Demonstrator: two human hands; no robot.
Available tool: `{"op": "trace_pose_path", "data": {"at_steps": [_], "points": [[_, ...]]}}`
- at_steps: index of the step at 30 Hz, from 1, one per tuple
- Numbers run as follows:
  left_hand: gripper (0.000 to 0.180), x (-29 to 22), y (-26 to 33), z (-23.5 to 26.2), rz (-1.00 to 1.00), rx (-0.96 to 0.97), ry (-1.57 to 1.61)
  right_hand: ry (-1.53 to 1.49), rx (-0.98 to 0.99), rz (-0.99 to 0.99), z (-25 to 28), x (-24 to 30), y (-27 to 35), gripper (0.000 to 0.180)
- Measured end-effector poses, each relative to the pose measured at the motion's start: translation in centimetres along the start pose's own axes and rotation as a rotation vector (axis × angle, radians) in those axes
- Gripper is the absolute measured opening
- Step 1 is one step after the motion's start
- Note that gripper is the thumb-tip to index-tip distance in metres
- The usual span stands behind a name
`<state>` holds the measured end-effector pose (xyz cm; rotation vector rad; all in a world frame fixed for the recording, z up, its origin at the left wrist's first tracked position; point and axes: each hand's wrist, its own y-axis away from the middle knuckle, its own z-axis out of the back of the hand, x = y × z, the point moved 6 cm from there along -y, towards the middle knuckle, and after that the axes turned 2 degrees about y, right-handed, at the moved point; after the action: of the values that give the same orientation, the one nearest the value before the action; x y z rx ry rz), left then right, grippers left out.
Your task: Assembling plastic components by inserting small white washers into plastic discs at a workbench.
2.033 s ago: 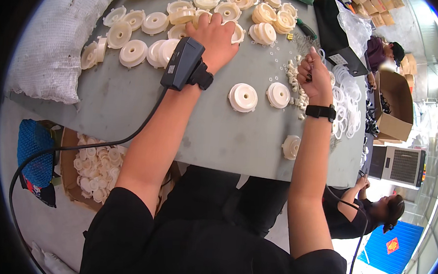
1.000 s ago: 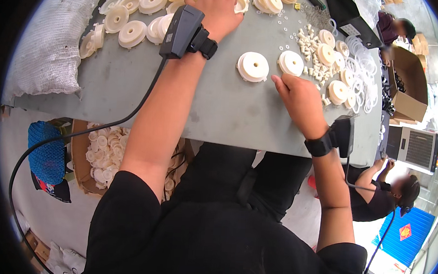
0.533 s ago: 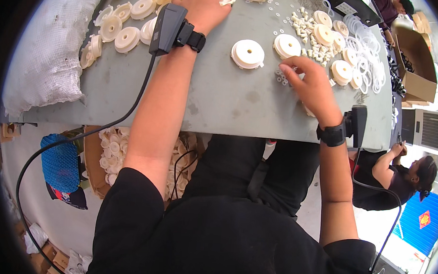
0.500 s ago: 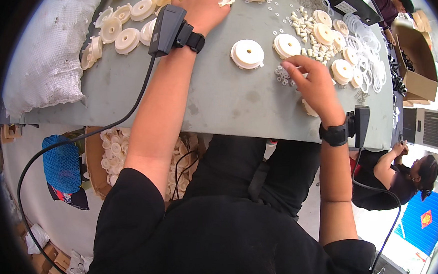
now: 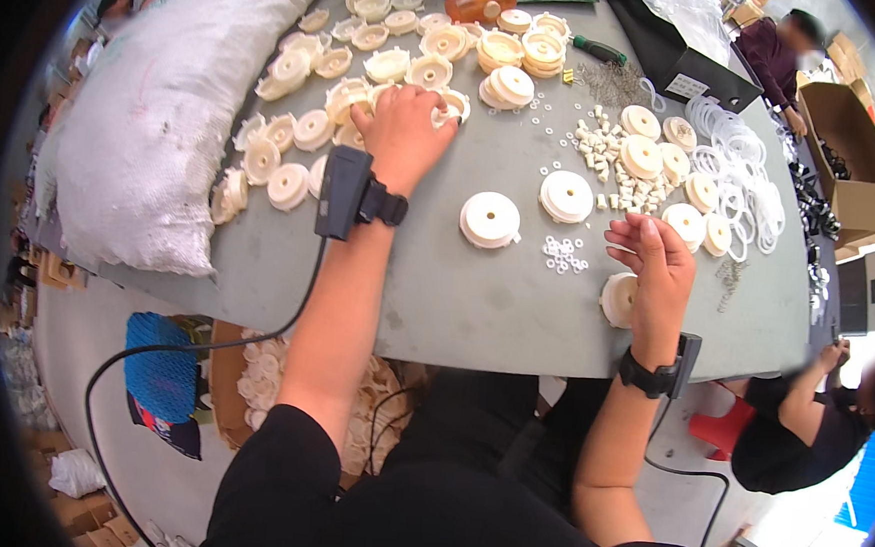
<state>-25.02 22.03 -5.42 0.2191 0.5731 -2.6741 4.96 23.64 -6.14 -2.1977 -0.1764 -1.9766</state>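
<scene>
My left hand [image 5: 406, 136] rests with fingers spread and bent over a cluster of cream plastic round caps; its fingertips touch a cap [image 5: 455, 107] at the cluster's right edge. My right hand [image 5: 663, 272] is raised above the table, fingers loosely curved and apart, with nothing visible in it. Beneath it, partly covered, lies a cream disc [image 5: 616, 301]. A little pile of white washers [image 5: 564, 255] sits left of it. Two cream discs, one nearer [image 5: 490, 220] and one farther [image 5: 566, 196], lie flat between my hands.
White woven sack [image 5: 166, 127] along the left edge. Small cream plugs [image 5: 610, 159], clear tubing rings [image 5: 749, 182] and thin metal springs [image 5: 609, 83] lie to the right. Behind them are a green-handled screwdriver [image 5: 599, 50] and a black box [image 5: 680, 68]. Co-workers sit at the right.
The view has tilted up, showing more of the table's far side. My right hand has left the washers and moved right, its fingers loosening. My left hand stays at the caps.
</scene>
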Motion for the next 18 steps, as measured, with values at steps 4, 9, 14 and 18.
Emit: {"op": "trace_pose_path", "data": {"at_steps": [4, 9, 14, 18], "points": [[0.026, -0.6, 0.1, 0.0, -0.004, -0.024, 0.016, -0.019, 0.014, 0.051, 0.4, 0.0, -0.1, 0.025], [0.030, -3.6, 1.7, 4.0, -0.027, 0.028, 0.338, -0.040, -0.064, 0.103, 2.0, 0.2, -0.2, 0.023], [0.036, -7.3, 8.1, 2.7, -0.184, 0.291, 0.447, -0.026, -0.115, 0.168, 2.5, 0.6, 0.1, 0.022], [0.041, -6.9, 9.1, 2.1, -0.347, 0.114, 0.306, -0.052, -0.126, 0.187, 2.1, 0.6, 0.3, 0.022]]}}
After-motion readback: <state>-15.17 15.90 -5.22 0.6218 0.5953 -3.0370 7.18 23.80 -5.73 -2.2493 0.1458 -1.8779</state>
